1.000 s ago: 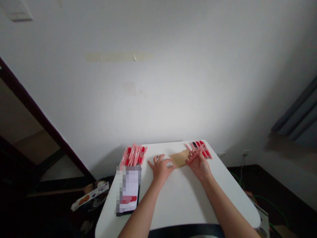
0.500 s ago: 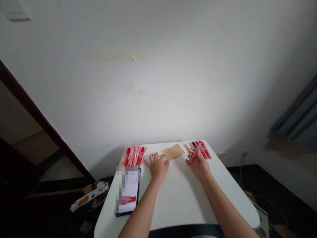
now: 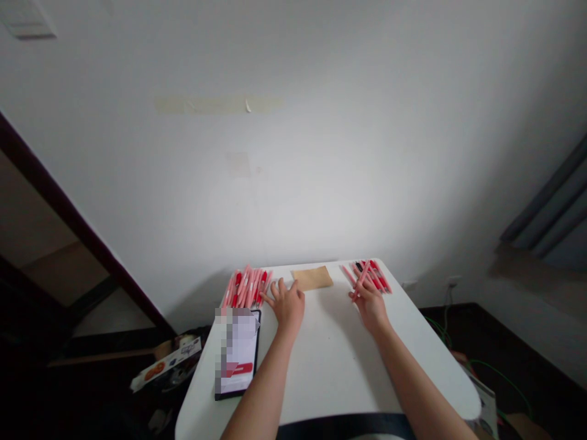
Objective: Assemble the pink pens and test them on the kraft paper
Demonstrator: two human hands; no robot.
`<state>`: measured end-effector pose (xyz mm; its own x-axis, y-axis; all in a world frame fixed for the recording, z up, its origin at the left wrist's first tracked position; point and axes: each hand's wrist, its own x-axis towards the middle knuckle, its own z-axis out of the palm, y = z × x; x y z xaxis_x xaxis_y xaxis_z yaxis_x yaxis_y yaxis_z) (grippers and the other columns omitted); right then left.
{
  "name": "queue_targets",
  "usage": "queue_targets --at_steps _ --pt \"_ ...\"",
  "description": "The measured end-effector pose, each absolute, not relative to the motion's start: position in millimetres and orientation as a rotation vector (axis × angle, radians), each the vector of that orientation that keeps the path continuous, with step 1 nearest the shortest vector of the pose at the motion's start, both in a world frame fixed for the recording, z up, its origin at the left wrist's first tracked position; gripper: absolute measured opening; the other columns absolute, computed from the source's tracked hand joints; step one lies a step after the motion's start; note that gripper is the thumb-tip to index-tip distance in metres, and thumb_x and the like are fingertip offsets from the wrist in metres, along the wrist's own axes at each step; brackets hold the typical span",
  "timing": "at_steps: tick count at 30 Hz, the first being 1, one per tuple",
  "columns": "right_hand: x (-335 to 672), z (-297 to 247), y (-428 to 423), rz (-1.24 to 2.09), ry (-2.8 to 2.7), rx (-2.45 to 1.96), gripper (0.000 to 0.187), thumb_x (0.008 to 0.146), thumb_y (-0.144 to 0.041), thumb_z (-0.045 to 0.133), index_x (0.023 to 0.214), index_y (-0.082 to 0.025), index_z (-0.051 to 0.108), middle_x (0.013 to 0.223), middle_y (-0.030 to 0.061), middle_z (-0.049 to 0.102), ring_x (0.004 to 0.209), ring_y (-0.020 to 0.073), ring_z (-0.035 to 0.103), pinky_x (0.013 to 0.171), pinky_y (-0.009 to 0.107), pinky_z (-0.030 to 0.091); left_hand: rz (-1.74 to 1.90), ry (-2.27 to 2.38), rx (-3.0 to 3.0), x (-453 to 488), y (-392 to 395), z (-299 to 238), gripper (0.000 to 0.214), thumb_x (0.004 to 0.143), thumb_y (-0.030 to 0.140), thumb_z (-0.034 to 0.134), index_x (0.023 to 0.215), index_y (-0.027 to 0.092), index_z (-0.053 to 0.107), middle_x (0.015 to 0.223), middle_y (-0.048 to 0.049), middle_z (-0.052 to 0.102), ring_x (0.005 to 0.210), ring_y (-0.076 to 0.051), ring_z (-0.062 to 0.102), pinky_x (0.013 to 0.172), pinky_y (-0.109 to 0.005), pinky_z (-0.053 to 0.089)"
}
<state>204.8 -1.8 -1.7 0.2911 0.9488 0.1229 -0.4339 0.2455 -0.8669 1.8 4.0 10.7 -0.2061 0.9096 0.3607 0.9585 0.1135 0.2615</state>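
My right hand (image 3: 370, 305) grips a pink pen (image 3: 363, 276), which points up and away at a slant. Just beyond it lies a small group of pink and red pens (image 3: 381, 280) at the table's back right corner. My left hand (image 3: 289, 305) is spread over the table with nothing in it, its fingers by the near left edge of a tan piece of paper (image 3: 314, 278). To the left of that hand sits a larger heap of pink and red pens (image 3: 247, 287).
A phone (image 3: 241, 354) with a lit screen, partly blurred out, lies on the left of the white table (image 3: 339, 373). The wall (image 3: 321, 153) stands right behind the table. A printed box (image 3: 167, 363) and clutter are on the floor at left; a green cable (image 3: 499, 373) runs at right.
The tan paper has shifted left and straightened, and my left hand has moved slightly left. My right hand has turned palm down, and the pink pen now stands steeper near the right-hand pens.
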Motion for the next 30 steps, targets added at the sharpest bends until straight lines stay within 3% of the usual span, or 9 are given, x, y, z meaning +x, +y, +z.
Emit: queue_targets --at_steps 6,12,18,24,30 --pt "210.0 -12.7 4.5 0.596 -1.079 -1.180 0.030 0.077 -0.042 0.060 0.096 -0.019 0.069 0.071 0.0013 0.053 0.062 0.0137 0.046 0.056 0.028 0.042 -0.767 -2.171 -1.938 6.6 0.7 15.3 0.036 0.083 0.034 0.052 0.117 0.035 0.063 0.135 -0.0067 0.051 0.130 -0.032 0.034 0.109 -0.068 0.013" --pt "211.2 -14.1 1.9 0.196 -1.311 -1.334 0.037 0.088 -0.039 0.047 0.114 -0.018 0.063 0.094 0.0099 0.061 0.079 0.0193 0.055 0.069 0.034 0.047 -0.875 -2.068 -2.113 18.9 -4.4 14.8 0.029 0.083 0.037 0.055 0.110 0.037 0.066 0.134 -0.0036 0.052 0.129 -0.030 0.035 0.109 -0.068 0.016" --pt "217.9 -15.1 -0.4 -0.141 -1.483 -1.583 0.025 0.087 -0.033 0.050 0.086 -0.016 0.068 0.089 0.0112 0.067 0.089 0.0238 0.057 0.083 0.038 0.042 -0.844 -1.977 -2.299 32.1 -6.4 7.8 0.024 0.079 0.040 0.062 0.102 0.039 0.069 0.137 -0.0014 0.049 0.132 -0.030 0.033 0.112 -0.068 0.009" --pt "212.1 -7.7 -0.9 -0.286 -1.549 -1.872 0.019 0.085 -0.029 0.054 0.084 -0.021 0.072 0.093 0.0092 0.070 0.103 0.0281 0.052 0.090 0.041 0.030 -0.860 -1.969 -2.357 46.2 3.1 4.3 0.023 0.079 0.040 0.062 0.100 0.040 0.070 0.136 -0.0005 0.050 0.132 -0.030 0.032 0.112 -0.067 0.008" --pt "209.2 -5.8 -0.4 -0.245 -1.618 -1.927 0.021 0.086 -0.035 0.054 0.085 -0.024 0.072 0.093 0.0067 0.071 0.103 0.0269 0.050 0.091 0.041 0.025 -0.961 -2.026 -2.350 67.7 15.2 3.1 0.021 0.077 0.038 0.064 0.097 0.041 0.071 0.133 -0.0004 0.053 0.129 -0.031 0.035 0.110 -0.069 0.009"
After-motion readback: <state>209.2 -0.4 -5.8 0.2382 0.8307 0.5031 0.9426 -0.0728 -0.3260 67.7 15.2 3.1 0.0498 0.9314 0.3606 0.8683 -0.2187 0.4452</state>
